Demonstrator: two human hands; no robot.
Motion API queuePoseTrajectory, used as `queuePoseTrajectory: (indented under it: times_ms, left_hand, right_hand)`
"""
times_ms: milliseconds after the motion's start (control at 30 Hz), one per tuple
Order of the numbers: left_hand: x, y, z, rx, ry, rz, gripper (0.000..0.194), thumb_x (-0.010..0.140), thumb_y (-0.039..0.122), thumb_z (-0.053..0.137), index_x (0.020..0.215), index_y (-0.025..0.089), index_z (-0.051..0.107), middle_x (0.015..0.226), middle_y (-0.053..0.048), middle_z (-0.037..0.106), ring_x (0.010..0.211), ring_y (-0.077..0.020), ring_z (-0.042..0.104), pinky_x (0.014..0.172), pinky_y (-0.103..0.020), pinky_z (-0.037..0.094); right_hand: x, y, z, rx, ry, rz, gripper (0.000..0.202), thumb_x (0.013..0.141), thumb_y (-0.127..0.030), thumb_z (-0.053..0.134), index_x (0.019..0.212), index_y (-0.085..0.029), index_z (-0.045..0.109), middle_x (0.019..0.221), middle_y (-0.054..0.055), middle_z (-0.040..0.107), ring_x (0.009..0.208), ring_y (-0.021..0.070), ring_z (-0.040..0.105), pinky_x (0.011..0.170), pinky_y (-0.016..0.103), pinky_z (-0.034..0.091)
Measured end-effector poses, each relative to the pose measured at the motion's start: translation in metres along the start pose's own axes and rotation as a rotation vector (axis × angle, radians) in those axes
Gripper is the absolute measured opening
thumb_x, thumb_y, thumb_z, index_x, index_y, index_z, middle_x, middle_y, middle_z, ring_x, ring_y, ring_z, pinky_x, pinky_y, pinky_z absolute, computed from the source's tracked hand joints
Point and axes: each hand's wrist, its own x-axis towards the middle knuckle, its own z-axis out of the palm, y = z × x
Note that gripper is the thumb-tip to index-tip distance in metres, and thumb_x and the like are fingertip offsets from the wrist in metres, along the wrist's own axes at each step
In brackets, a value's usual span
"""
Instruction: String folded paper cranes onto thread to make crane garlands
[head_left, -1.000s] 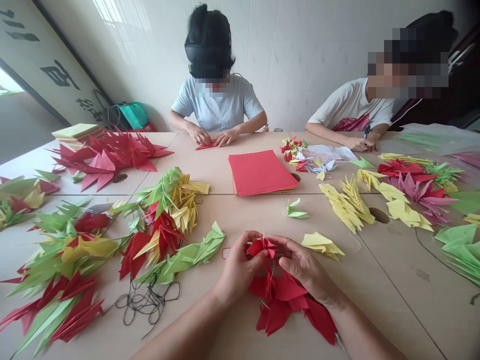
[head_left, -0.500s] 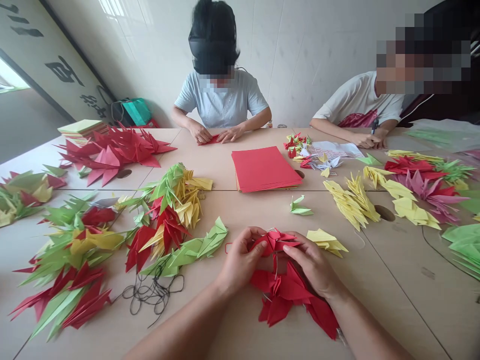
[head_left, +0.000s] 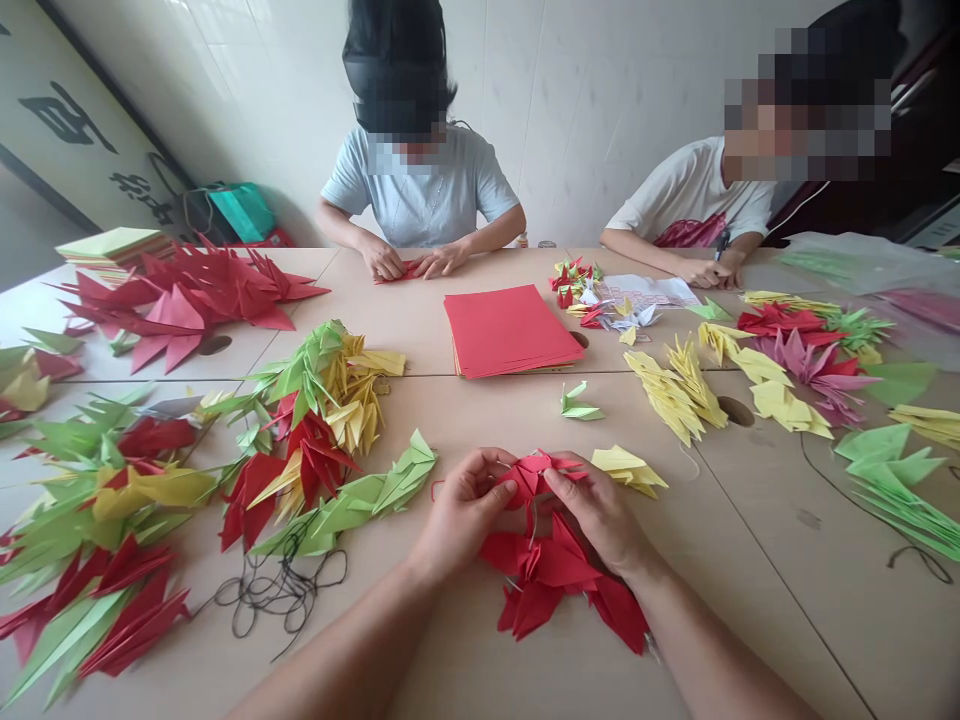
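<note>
Both my hands hold one red folded paper piece near the table's front middle. My left hand pinches its left side between thumb and fingers. On its right side, my right hand is closed with the thumb on top. A light string runs down from this piece to a cluster of red folded papers lying between my forearms. Green folded papers lie left of my left hand, and a yellow folded piece lies just beyond my right hand.
A tangled black cord lies at the left front. Red square sheets are stacked mid-table. Piles of colored folded paper flank both sides. Across the table, one person handles red paper and another person holds a pen.
The whole view has shifted slightly, so most things appear further left. My right thumb has moved inward over the red piece. Both hands still hold it.
</note>
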Motion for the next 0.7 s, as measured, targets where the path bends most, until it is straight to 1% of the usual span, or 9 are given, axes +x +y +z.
queuePoseTrajectory:
  times_ms: [67, 133, 233, 367, 500, 600, 700]
  left_hand:
    - [0.0, 0.001, 0.0, -0.016, -0.007, -0.007, 0.027, 0.075, 0.031, 0.073, 0.092, 0.017, 0.058, 0.075, 0.002, 0.061, 0.065, -0.009, 0.057, 0.063, -0.02, 0.047]
    - [-0.001, 0.002, 0.0, -0.035, -0.016, -0.016, 0.024, 0.076, 0.031, 0.072, 0.091, 0.018, 0.057, 0.074, 0.003, 0.06, 0.062, -0.0083, 0.056, 0.061, -0.019, 0.046]
    - [-0.002, 0.003, 0.001, -0.047, -0.026, -0.02, 0.018, 0.078, 0.027, 0.069, 0.087, 0.017, 0.058, 0.071, 0.004, 0.058, 0.062, -0.0078, 0.054, 0.061, -0.018, 0.045]
    - [-0.003, 0.006, 0.0, -0.058, -0.039, -0.027, 0.011, 0.078, 0.022, 0.067, 0.082, 0.016, 0.059, 0.069, 0.004, 0.057, 0.062, -0.007, 0.051, 0.06, -0.017, 0.043]
    - [-0.004, 0.007, 0.0, -0.072, -0.056, -0.044, 0.009, 0.079, 0.023, 0.066, 0.08, 0.016, 0.06, 0.068, 0.004, 0.056, 0.06, -0.0073, 0.05, 0.057, -0.017, 0.04]
    - [-0.004, 0.008, 0.001, -0.064, -0.068, -0.044, 0.013, 0.077, 0.026, 0.069, 0.078, 0.016, 0.06, 0.068, 0.003, 0.058, 0.062, -0.0081, 0.051, 0.061, -0.019, 0.041]
    - [-0.004, 0.008, 0.003, -0.032, -0.082, -0.038, 0.02, 0.075, 0.03, 0.073, 0.078, 0.014, 0.061, 0.073, 0.001, 0.061, 0.066, -0.0093, 0.053, 0.066, -0.021, 0.042]
  right_hand:
    - [0.002, 0.005, -0.002, 0.021, 0.022, 0.017, 0.028, 0.078, -0.046, 0.068, 0.09, -0.021, 0.068, 0.085, 0.002, 0.069, 0.069, 0.0162, 0.064, 0.065, 0.029, 0.054]
    - [0.004, 0.009, -0.003, 0.052, 0.046, 0.037, 0.027, 0.076, -0.046, 0.069, 0.083, -0.02, 0.068, 0.082, 0.002, 0.069, 0.07, 0.0172, 0.064, 0.066, 0.03, 0.054]
    - [0.006, 0.009, -0.006, 0.109, 0.048, 0.074, 0.024, 0.073, -0.042, 0.071, 0.08, -0.019, 0.069, 0.08, 0.003, 0.07, 0.074, 0.0189, 0.064, 0.068, 0.03, 0.053]
    - [0.006, 0.003, -0.01, 0.183, 0.0, 0.118, 0.019, 0.074, -0.037, 0.069, 0.077, -0.018, 0.068, 0.071, 0.002, 0.068, 0.068, 0.0159, 0.062, 0.066, 0.028, 0.05]
    - [0.004, -0.002, -0.013, 0.193, -0.089, 0.142, 0.019, 0.077, -0.039, 0.068, 0.078, -0.019, 0.067, 0.068, 0.0, 0.064, 0.064, 0.0145, 0.058, 0.062, 0.027, 0.047]
    - [0.003, -0.003, -0.012, 0.149, -0.16, 0.129, 0.023, 0.074, -0.04, 0.073, 0.074, -0.018, 0.067, 0.068, -0.002, 0.059, 0.065, 0.0132, 0.054, 0.063, 0.026, 0.043]
    - [0.003, -0.002, -0.011, 0.103, -0.186, 0.101, 0.027, 0.069, -0.04, 0.078, 0.069, -0.017, 0.065, 0.066, -0.004, 0.053, 0.066, 0.0113, 0.047, 0.062, 0.023, 0.038]
